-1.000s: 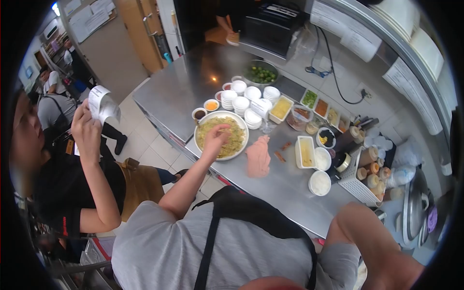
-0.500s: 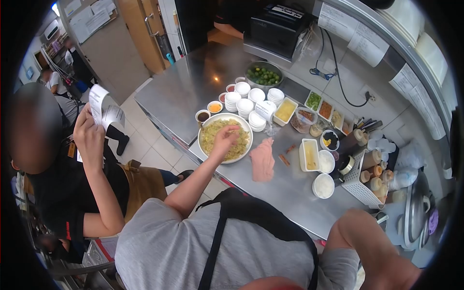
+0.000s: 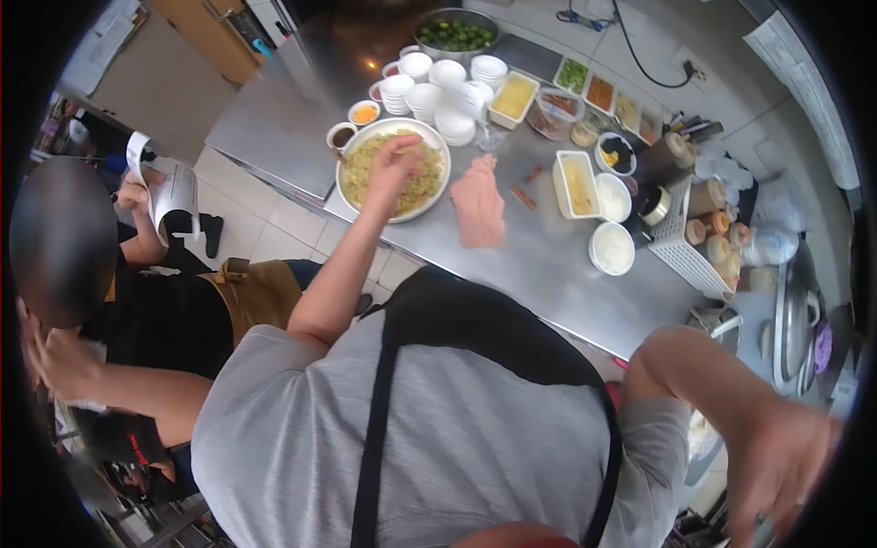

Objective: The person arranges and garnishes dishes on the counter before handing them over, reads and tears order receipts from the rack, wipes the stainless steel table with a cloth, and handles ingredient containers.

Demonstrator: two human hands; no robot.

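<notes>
My left hand (image 3: 395, 173) is over a large white bowl (image 3: 442, 194) of yellowish-green chopped food (image 3: 418, 199), its fingers apart and slightly bent, with nothing seen between them. Whether the fingertips touch the food is unclear. A crumpled pink cloth (image 3: 478, 203) lies right of the bowl. Small cups of dark sauce (image 3: 343, 136) and orange filling (image 3: 364, 113) stand behind the bowl. My right hand (image 3: 781, 466) hangs low at the right, away from the counter, fingers pointing down and smeared by motion; what it holds, if anything, cannot be made out.
Stacked white cups (image 3: 454, 126), a bowl of green fruit (image 3: 457, 35), tubs of toppings (image 3: 513, 97), a rectangular container (image 3: 575, 185) and a white bottle basket (image 3: 678, 239) stand on the steel counter (image 3: 571, 288). At the left, a co-worker (image 3: 164, 320) holds a paper slip (image 3: 175, 196).
The view has shifted, so the counter sits higher. My right hand has come into view at the lower right. The co-worker's paper is lower and their other hand now shows. My left hand stays over the bowl.
</notes>
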